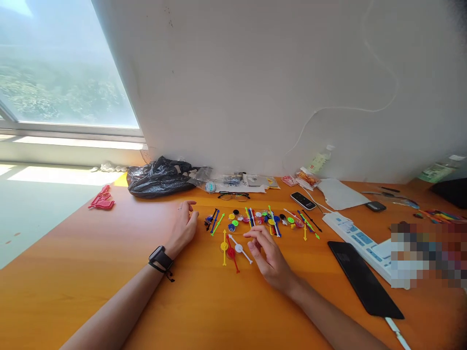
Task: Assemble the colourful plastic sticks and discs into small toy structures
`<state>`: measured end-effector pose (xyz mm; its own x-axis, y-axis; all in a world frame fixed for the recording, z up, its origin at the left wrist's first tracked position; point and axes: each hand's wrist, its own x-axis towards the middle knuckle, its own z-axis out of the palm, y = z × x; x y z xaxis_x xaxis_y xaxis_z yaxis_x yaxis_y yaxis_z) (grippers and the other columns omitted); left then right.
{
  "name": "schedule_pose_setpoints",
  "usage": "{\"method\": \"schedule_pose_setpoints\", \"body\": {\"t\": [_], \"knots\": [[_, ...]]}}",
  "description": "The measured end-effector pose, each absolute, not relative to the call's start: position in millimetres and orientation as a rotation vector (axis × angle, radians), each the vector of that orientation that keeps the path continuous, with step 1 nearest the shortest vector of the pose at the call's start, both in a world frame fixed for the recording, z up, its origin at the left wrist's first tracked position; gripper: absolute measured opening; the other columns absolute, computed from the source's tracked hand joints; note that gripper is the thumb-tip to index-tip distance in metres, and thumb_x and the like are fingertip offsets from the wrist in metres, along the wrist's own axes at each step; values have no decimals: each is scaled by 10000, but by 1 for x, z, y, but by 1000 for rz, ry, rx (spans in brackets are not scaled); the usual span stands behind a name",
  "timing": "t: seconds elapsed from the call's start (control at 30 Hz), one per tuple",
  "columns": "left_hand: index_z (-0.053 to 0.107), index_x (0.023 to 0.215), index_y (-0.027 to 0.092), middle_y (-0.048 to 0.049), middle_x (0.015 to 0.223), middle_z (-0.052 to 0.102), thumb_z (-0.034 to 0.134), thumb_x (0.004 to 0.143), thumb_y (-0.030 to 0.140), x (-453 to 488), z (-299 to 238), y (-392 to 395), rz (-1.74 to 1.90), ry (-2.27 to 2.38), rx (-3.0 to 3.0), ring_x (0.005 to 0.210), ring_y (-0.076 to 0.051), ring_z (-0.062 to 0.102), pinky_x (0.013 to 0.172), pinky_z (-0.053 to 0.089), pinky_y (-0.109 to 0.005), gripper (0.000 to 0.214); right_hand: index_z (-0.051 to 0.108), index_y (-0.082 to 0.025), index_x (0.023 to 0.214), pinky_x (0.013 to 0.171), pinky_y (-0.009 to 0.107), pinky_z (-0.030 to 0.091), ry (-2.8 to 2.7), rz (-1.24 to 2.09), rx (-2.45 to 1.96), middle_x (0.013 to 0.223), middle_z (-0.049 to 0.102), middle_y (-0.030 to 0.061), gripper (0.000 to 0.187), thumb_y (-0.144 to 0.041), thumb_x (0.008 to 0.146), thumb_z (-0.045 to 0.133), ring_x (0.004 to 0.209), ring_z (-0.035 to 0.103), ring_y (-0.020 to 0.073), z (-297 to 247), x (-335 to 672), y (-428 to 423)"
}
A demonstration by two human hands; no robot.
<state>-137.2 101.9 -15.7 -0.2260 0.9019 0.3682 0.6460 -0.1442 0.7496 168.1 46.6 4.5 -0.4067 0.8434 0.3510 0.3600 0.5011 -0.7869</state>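
Lying together are yellow, red, white arrows (pixel 230 253).

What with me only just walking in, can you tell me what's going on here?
A person's right hand is close to a white spinner, with no clear contact visible. A yellow spinner and a red spinner lie beside it on the table. The left hand is at the left end of the coloured arrows and discs, holding nothing visible.
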Motion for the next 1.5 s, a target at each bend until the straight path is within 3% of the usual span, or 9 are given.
{"method": "schedule_pose_setpoints", "body": {"t": [0.13, 0.37, 0.53, 0.77, 0.97, 1.2, 1.37, 1.5], "knots": [[611, 1169, 214, -19, 901, 564, 519, 876, 255, -142, -11, 99, 1148, 1744, 1884, 790, -211, 584, 745, 498, -356, 310, 626, -285, 1200, 873, 399, 545, -1994, 813, -973, 1174, 561, 93, 241, -394, 1087, 443, 939, 614, 232, 4, 167, 48], [676, 1217, 260, -53, 978, 636, 633, 868, 276, -131, -2, 90, 984, 1561, 2154, 948, -260, 637, 815, 531, -377, 352, 640, -280, 1195, 893, 388, 542, -2039, 801, -908, 1160, 581, 92, 221, -344, 1084, 459, 986, 618, 235, 8, 166, 45], [711, 969, 251, -72, 1001, 653, 616, 915, 281, -128, -3, 90, 1071, 1475, 2168, 987, -262, 643, 851, 543, -386, 113, 661, -277, 1182, 862, 384, 555, -2047, 785, -893, 1151, 591, 100, 229, -345, 1078, 469, 963, 624, 238, 8, 167, 44], [663, 852, 227, -59, 921, 673, 591, 941, 306, -131, -10, 96, 1141, 1527, 2101, 885, -233, 627, 757, 512, -352, 140, 678, -275, 1144, 862, 358, 545, -2085, 775, -876, 1113, 584, 86, 223, -326, 1080, 471, 960, 623, 227, 9, 165, 41], [641, 1056, 222, -26, 890, 629, 608, 954, 372, -135, -12, 98, 1265, 1711, 1989, 852, -210, 615, 715, 475, -318, 185, 673, -252, 1132, 888, 349, 535, -2108, 766, -858, 1097, 564, 82, 229, -327, 1089, 461, 952, 608, 210, 9, 164, 41], [583, 1227, 236, -31, 986, 653, 647, 913, 349, -133, -19, 95, 1127, 1696, 2064, 860, -212, 656, 719, 491, -315, 339, 680, -240, 1104, 910, 354, 526, -2126, 728, -857, 1099, 564, 81, 218, -312, 1086, 475, 959, 608, 206, 10, 165, 42], [582, 1244, 241, -36, 1018, 683, 642, 926, 374, -132, -19, 95, 1111, 1706, 2070, 852, -211, 673, 715, 495, -312, 350, 678, -240, 1105, 927, 351, 514, -2135, 729, -850, 1111, 556, 76, 205, -295, 1085, 482, 983, 609, 201, 9, 165, 42], [633, 1136, 218, -40, 924, 719, 517, 995, 343, -134, -19, 99, 1128, 1750, 1998, 805, -212, 669, 709, 486, -323, 221, 681, -236, 1095, 907, 344, 508, -2131, 734, -842, 1099, 549, 75, 216, -295, 1090, 473, 987, 606, 200, 9, 164, 42]]}}
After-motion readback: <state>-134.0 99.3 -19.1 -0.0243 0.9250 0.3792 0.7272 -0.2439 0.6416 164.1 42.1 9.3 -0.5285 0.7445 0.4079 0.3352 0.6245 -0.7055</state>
